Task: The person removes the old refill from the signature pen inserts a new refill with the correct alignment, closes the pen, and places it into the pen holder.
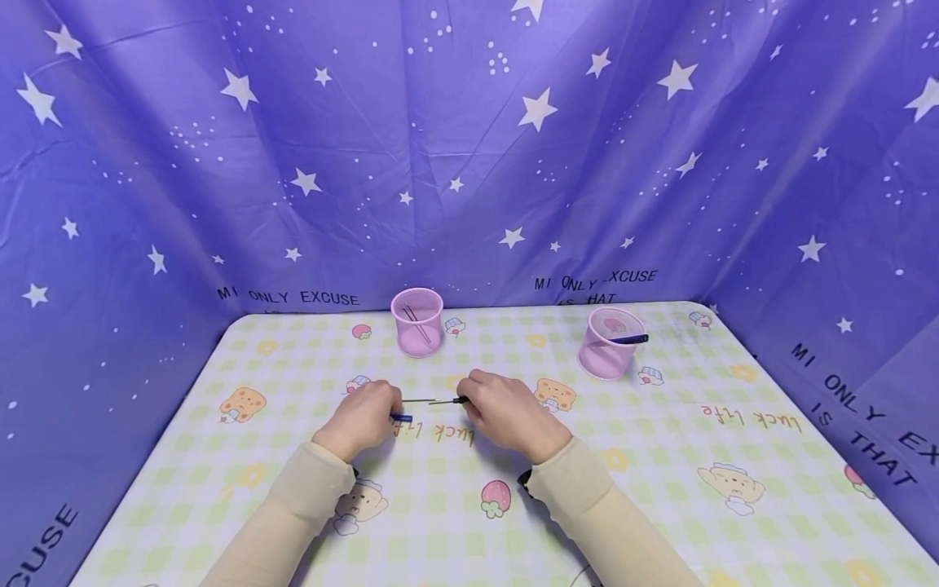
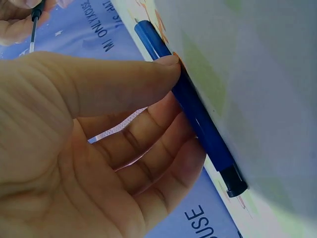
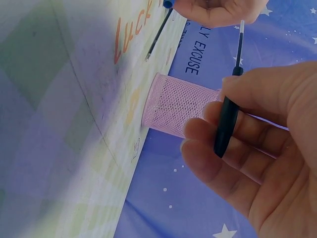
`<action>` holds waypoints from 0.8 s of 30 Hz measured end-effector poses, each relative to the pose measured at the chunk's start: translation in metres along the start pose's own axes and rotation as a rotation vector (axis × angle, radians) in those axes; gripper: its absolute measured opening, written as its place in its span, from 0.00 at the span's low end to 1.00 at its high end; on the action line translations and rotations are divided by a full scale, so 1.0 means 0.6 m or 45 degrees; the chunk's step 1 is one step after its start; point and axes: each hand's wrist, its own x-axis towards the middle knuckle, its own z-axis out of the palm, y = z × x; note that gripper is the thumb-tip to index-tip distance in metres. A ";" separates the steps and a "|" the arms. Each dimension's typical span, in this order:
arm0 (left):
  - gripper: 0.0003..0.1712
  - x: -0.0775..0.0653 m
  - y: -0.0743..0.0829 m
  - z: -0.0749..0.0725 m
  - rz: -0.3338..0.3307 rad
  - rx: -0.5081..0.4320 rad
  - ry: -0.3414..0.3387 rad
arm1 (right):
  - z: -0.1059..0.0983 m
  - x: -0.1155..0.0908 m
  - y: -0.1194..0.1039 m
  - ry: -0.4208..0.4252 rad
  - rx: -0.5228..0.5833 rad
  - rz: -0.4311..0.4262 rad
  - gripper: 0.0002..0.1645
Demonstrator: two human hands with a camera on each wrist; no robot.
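Behind, cups [image 1: 421, 348] [image 1: 600, 363] hold rods [image 1: 416, 320], pen [image 1: 632, 339]; hands [image 1: 362, 417] [image 1: 511, 412] pinching: left blue barrel [image 2: 203, 121], right black stick [image 3: 228, 121].

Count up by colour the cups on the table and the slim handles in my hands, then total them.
Pink mesh cups: 2
Blue handle, in the left hand: 1
Black handle, in the right hand: 1
Total: 4

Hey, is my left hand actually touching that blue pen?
Touching. The left wrist view shows it: your left hand grips the blue pen, with the thumb lying against its side and no gap between.
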 end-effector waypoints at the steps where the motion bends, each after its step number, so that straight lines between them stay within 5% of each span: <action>1: 0.12 0.000 0.000 0.000 -0.001 0.005 0.000 | 0.000 0.000 0.000 0.000 0.001 -0.001 0.05; 17: 0.08 -0.003 0.001 -0.001 0.023 0.114 -0.028 | -0.001 0.001 -0.002 -0.009 0.009 0.003 0.06; 24: 0.09 -0.003 0.002 -0.006 0.037 0.070 -0.028 | 0.000 0.002 -0.003 -0.009 0.004 0.000 0.06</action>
